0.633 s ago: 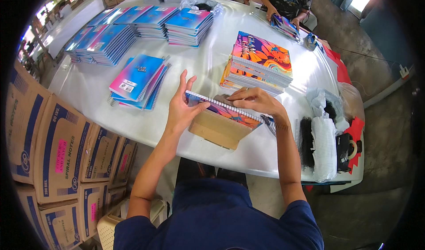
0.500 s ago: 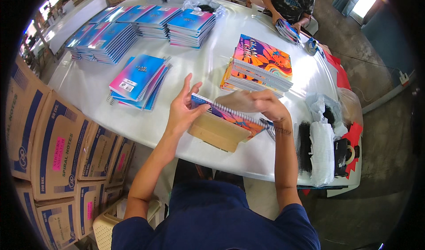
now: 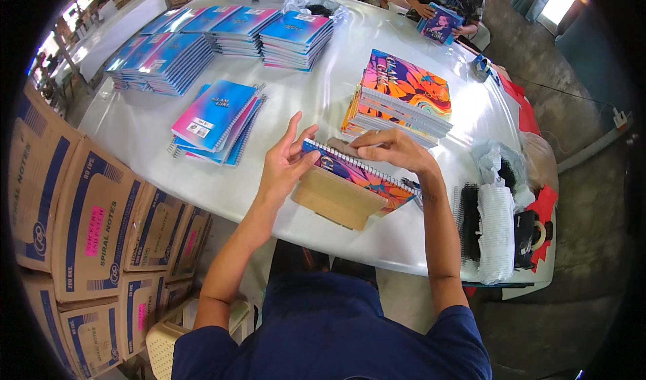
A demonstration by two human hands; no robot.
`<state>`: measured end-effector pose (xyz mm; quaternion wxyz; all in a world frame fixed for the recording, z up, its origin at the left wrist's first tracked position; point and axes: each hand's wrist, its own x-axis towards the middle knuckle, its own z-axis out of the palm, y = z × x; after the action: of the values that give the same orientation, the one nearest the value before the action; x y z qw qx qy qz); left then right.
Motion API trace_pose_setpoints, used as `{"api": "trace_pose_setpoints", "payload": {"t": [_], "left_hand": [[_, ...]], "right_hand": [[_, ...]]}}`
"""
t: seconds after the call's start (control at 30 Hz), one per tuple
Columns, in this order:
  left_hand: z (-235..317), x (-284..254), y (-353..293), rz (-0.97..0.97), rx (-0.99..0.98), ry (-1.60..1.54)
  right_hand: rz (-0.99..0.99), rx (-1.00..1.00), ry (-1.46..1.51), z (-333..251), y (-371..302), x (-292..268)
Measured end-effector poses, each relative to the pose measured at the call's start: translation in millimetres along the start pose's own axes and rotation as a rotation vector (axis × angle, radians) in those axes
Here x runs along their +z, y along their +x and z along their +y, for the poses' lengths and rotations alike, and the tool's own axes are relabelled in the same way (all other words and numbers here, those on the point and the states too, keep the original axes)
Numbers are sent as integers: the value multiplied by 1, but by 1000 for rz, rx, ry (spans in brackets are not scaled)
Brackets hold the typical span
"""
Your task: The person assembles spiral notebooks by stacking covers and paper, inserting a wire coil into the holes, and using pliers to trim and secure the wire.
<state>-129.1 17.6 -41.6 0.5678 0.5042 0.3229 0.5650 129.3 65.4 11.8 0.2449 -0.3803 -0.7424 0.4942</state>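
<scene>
A spiral notebook point(image 3: 363, 176) with an orange and purple cover stands on its long edge, its wire coil along the top. Against its near side is a tan cardboard piece point(image 3: 336, 201). My left hand point(image 3: 286, 158) grips the notebook's left end, thumb on the near cover and some fingers raised. Over the coil, my right hand point(image 3: 393, 150) is closed on a grey-brown piece point(image 3: 342, 147), whose kind I cannot make out. By my right wrist, something dark lies partly hidden at the coil's right end. A stack of orange-covered notebooks point(image 3: 410, 87) sits just beyond.
Blue and pink notebooks point(image 3: 214, 117) form a loose pile at left, with more stacks point(image 3: 296, 30) behind. On the right lie black wire coils point(image 3: 470, 222), a white wrapped bundle point(image 3: 496, 232) and a tape roll point(image 3: 540, 233). Cartons point(image 3: 94, 218) rise at left. Across the table, a person holds a notebook point(image 3: 441, 24).
My right hand, blurred earlier, has moved left along the coil with the grey-brown piece. My left hand keeps its grip. The person opposite has turned a notebook cover into view.
</scene>
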Motion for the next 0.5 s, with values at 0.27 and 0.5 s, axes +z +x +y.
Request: {"api": "trace_pose_setpoints", "payload": {"t": [0.27, 0.5], "left_hand": [[-1, -4, 2, -11, -27, 27], [13, -8, 40, -424, -101, 146]], "right_hand": [[8, 28, -237, 3, 12, 13], [256, -216, -802, 90, -29, 34]]}}
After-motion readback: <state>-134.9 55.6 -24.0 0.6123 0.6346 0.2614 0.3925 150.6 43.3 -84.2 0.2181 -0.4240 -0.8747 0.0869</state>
